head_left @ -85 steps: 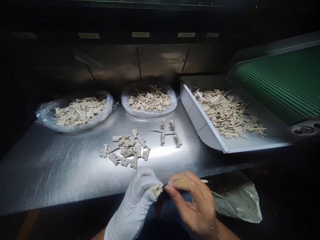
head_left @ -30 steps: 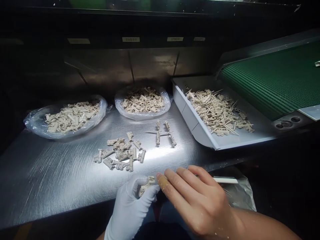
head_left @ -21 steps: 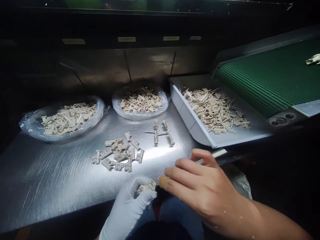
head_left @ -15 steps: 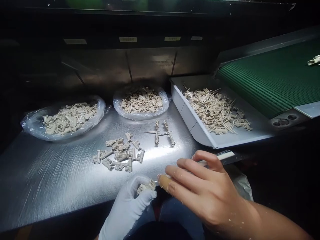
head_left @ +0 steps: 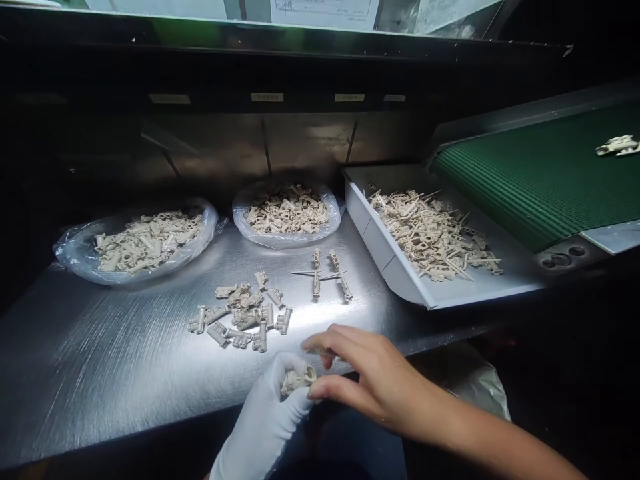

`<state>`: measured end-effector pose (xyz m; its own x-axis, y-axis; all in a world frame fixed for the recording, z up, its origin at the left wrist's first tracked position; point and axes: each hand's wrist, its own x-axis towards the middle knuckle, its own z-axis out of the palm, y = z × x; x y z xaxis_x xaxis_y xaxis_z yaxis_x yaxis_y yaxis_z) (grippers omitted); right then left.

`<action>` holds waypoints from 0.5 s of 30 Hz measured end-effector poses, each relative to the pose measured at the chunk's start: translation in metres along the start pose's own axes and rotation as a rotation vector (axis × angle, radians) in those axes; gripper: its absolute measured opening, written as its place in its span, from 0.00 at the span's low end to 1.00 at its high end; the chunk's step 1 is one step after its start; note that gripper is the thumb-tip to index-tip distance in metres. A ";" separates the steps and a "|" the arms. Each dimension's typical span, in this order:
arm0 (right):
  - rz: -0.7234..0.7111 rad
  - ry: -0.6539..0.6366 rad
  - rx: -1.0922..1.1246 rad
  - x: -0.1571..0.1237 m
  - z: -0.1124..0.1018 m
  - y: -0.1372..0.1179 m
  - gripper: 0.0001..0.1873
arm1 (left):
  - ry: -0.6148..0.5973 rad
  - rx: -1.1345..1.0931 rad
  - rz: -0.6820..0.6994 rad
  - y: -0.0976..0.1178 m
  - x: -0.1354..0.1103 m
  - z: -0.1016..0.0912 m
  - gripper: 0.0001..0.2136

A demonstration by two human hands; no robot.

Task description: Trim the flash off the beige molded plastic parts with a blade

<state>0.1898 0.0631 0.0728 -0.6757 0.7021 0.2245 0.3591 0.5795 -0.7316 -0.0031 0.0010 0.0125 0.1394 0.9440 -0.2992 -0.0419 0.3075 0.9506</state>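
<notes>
My left hand [head_left: 265,413], in a white glove, is closed around a small beige plastic part [head_left: 299,380] just over the table's front edge. The part's round open end faces right, between thumb and forefinger. My bare right hand [head_left: 360,373] is slightly blurred beside it, thumb and fingers apart. Its thumb tip is at the part's right side, and its forefinger reaches above. I see no tool in the right hand now; its palm is hidden. Ahead lies a loose group of similar beige parts [head_left: 247,310]. Two beige pieces with thin sprues [head_left: 316,283] lie to its right.
Two plastic-lined bowls of beige parts, a left bowl [head_left: 75,257] and a middle bowl [head_left: 285,241], stand behind. A grey tray [head_left: 395,270] at right holds a heap of sprued pieces. Beyond it runs a green conveyor belt [head_left: 540,173] carrying another beige piece [head_left: 617,145].
The right hand has turned, its thumb now at the part; the white-handled tool with it before no longer shows. The view has tilted up slightly. The piece on the belt has moved left.
</notes>
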 end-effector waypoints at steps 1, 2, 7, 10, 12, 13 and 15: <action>0.057 -0.054 0.117 0.004 0.006 0.003 0.13 | -0.015 -0.003 0.018 -0.002 0.003 0.002 0.12; 0.104 -0.086 0.198 0.010 0.010 0.007 0.10 | -0.005 0.009 0.032 -0.005 0.008 0.003 0.12; 0.209 0.098 0.181 0.072 -0.007 0.021 0.10 | 0.184 0.167 0.010 -0.029 0.028 0.012 0.11; 0.271 0.236 0.035 0.105 -0.028 0.033 0.14 | 0.174 0.197 0.020 -0.039 0.031 0.012 0.12; 0.350 0.320 -0.126 0.111 -0.034 0.044 0.15 | 0.157 0.201 0.032 -0.040 0.029 0.010 0.15; 0.397 0.339 -0.201 0.110 -0.034 0.051 0.14 | 0.150 0.197 0.036 -0.040 0.028 0.009 0.16; 0.509 0.339 -0.339 0.100 -0.028 0.065 0.13 | 0.142 0.185 0.044 -0.039 0.027 0.007 0.17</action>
<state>0.1633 0.1828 0.0655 -0.1523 0.9789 0.1360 0.7960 0.2031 -0.5702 0.0092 0.0132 -0.0322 0.0000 0.9675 -0.2528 0.1392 0.2503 0.9581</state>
